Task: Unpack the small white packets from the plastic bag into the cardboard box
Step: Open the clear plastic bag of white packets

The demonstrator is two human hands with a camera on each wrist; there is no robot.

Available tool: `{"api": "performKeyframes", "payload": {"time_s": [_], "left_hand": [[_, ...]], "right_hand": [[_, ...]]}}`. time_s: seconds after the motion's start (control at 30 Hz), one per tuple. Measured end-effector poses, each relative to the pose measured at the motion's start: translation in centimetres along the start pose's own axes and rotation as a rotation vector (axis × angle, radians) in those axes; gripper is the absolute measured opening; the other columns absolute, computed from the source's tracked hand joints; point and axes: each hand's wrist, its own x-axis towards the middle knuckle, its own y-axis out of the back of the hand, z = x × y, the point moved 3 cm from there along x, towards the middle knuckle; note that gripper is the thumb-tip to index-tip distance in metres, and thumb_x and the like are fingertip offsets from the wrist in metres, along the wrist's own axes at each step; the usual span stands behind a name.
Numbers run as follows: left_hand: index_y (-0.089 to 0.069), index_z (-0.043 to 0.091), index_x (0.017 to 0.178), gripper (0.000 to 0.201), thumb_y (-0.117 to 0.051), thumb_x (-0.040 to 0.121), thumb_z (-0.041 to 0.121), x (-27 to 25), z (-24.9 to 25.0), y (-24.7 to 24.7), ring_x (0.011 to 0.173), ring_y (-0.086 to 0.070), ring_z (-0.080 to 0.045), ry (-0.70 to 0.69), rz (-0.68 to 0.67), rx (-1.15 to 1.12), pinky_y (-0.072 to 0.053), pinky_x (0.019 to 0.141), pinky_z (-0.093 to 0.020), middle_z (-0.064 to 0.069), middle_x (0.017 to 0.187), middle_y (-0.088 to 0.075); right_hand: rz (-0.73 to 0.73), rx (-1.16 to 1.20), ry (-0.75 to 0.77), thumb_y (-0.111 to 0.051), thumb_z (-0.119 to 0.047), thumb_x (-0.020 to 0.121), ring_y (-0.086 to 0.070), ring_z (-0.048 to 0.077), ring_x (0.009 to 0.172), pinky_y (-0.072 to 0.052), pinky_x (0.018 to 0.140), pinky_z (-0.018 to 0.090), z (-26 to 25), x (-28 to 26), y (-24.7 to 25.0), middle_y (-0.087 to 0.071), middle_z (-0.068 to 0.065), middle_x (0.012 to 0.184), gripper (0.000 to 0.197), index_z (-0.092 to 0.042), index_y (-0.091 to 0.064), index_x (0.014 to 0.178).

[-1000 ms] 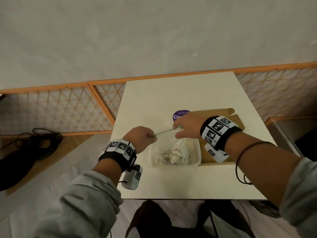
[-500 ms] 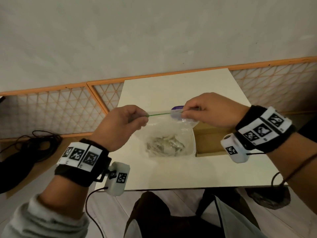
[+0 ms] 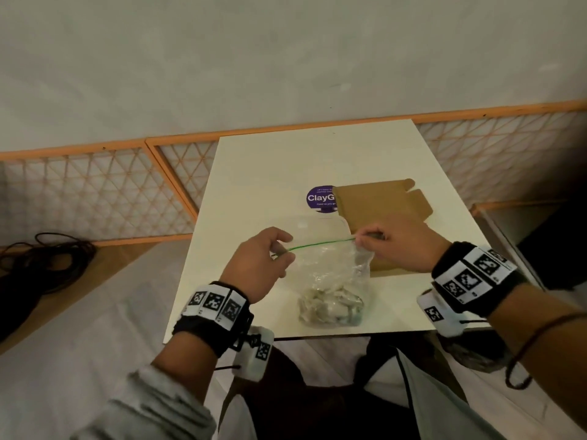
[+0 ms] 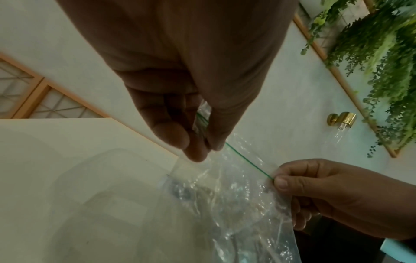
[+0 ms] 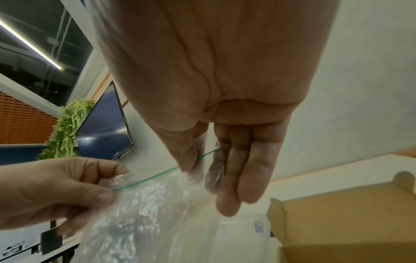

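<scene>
1. Plastic bag: clear, with a green zip strip along its top edge. It is held up above the near part of the table, strip stretched taut between the two hands, body hanging down toward the near edge. Whether its bottom touches the table cannot be told.
2. Small white packets: a crumpled pale cluster gathered in the bottom of the bag, all inside it. Individual count cannot be told.
3. Left hand: fingers curled, thumb and fingertips pinching the left end of the green strip. The wrist view shows the strip running out from between the pinched tips.
4. Right hand: thumb and forefinger pinching the right end of the strip and the film just below it; the other fingers hang almost straight beside the bag. It sits above the near left part of the box.
5. Cardboard box: brown, open, flaps spread, lying toward the right edge of the table, just beyond and right of the bag. The part of its interior in view holds no packets.
6. Purple round sticker: on the table near its middle, at the box's far left corner, partly covered by a flap; lettering reads "ClayG", the rest hidden.
7. Clear plastic lid or tray: faint outline on the table behind the bag, between sticker and hands; its exact kind cannot be told.
8. Black cable coil: on the floor, well left of the table.
</scene>
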Motion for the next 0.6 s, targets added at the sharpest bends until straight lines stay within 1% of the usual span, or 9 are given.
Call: {"api": "performKeyframes", "payload": {"time_s": [0.03, 0.1, 0.2, 0.23, 0.3, 0.37, 0.43, 0.5, 0.6], "left_hand": [[-0.061, 0.033, 0.112, 0.019, -0.067, 0.097, 0.023, 0.0, 0.0, -0.1, 0.067, -0.072, -0.008, -0.005, 0.024, -0.029, -0.060, 0.074, -0.038, 0.009, 0.095, -0.065], [-0.058, 0.032, 0.111, 0.019, -0.064, 0.098, 0.020, 0.1, 0.0, -0.2, 0.069, -0.073, -0.006, -0.012, 0.061, -0.058, -0.061, 0.078, -0.041, 0.008, 0.096, -0.064], [-0.052, 0.032, 0.110, 0.020, -0.063, 0.098, 0.020, 0.2, 0.4, -0.5, 0.072, -0.073, -0.005, -0.022, 0.072, -0.081, -0.061, 0.079, -0.043, 0.006, 0.097, -0.066], [-0.050, 0.032, 0.110, 0.021, -0.063, 0.098, 0.020, 0.2, 0.6, -0.6, 0.072, -0.072, -0.006, -0.031, 0.067, -0.094, -0.061, 0.079, -0.043, 0.005, 0.096, -0.066], [-0.048, 0.033, 0.108, 0.022, -0.063, 0.098, 0.020, 0.2, 1.2, -0.8, 0.073, -0.072, -0.007, -0.056, 0.054, -0.104, -0.061, 0.078, -0.043, 0.005, 0.093, -0.068], [-0.049, 0.033, 0.108, 0.020, -0.062, 0.100, 0.020, 0.1, 1.7, -0.9, 0.073, -0.073, -0.006, -0.081, 0.044, -0.093, -0.061, 0.075, -0.041, 0.005, 0.093, -0.068], [-0.051, 0.032, 0.106, 0.015, -0.060, 0.101, 0.020, 0.1, 2.0, -1.0, 0.072, -0.072, -0.003, -0.111, 0.049, -0.052, -0.060, 0.072, -0.038, 0.006, 0.094, -0.067], [-0.053, 0.030, 0.103, 0.011, -0.057, 0.102, 0.020, 0.2, 2.0, -1.0, 0.071, -0.072, -0.002, -0.132, 0.055, -0.021, -0.060, 0.071, -0.037, 0.008, 0.094, -0.067], [-0.052, 0.030, 0.099, 0.011, -0.055, 0.103, 0.021, 0.3, 1.7, -1.4, 0.073, -0.073, -0.005, -0.145, 0.055, -0.007, -0.058, 0.067, -0.035, 0.009, 0.094, -0.067]], "right_hand": [[0.003, -0.023, 0.003, -0.055, -0.036, 0.103, -0.068, 0.011, 0.086, -0.054, 0.079, 0.035, 0.0, -0.1, 0.0, -0.074, -0.012, 0.091, 0.023, -0.028, -0.077, 0.100], [0.011, -0.093, 0.044, -0.053, -0.040, 0.102, -0.069, 0.018, 0.087, -0.056, 0.080, 0.041, -0.7, -0.1, 0.1, -0.074, -0.009, 0.089, 0.027, -0.024, -0.074, 0.095], [0.080, -0.176, 0.150, -0.049, -0.051, 0.103, -0.063, 0.016, 0.095, -0.052, 0.085, 0.040, -3.3, 0.5, 0.5, -0.067, -0.009, 0.104, 0.034, -0.026, -0.071, 0.110], [0.081, -0.169, 0.206, -0.045, -0.051, 0.104, -0.061, 0.015, 0.092, -0.051, 0.083, 0.039, -4.4, 0.9, 0.4, -0.066, -0.009, 0.101, 0.036, -0.026, -0.071, 0.106], [0.022, -0.126, 0.282, -0.038, -0.047, 0.108, -0.056, 0.015, 0.075, -0.047, 0.072, 0.039, -6.0, 2.1, -0.4, -0.061, -0.006, 0.081, 0.043, -0.019, -0.062, 0.085], [-0.058, -0.013, 0.217, -0.038, -0.044, 0.109, -0.051, 0.012, 0.064, -0.041, 0.065, 0.033, -6.4, 3.5, -1.2, -0.057, -0.005, 0.071, 0.047, -0.012, -0.058, 0.081], [-0.113, 0.090, 0.141, -0.044, -0.043, 0.108, -0.054, 0.010, 0.063, -0.045, 0.064, 0.032, -6.1, 4.5, -1.8, -0.068, 0.001, 0.078, 0.046, -0.007, -0.066, 0.089], [-0.137, 0.131, 0.130, -0.050, -0.044, 0.106, -0.054, 0.013, 0.064, -0.047, 0.066, 0.034, -6.0, 4.9, -2.4, -0.071, 0.010, 0.083, 0.045, -0.005, -0.068, 0.090], [-0.173, 0.193, 0.115, -0.057, -0.043, 0.103, -0.054, 0.012, 0.065, -0.051, 0.069, 0.039, -5.5, 5.0, -2.9, -0.062, 0.002, 0.075, 0.035, -0.014, -0.070, 0.090]]}}
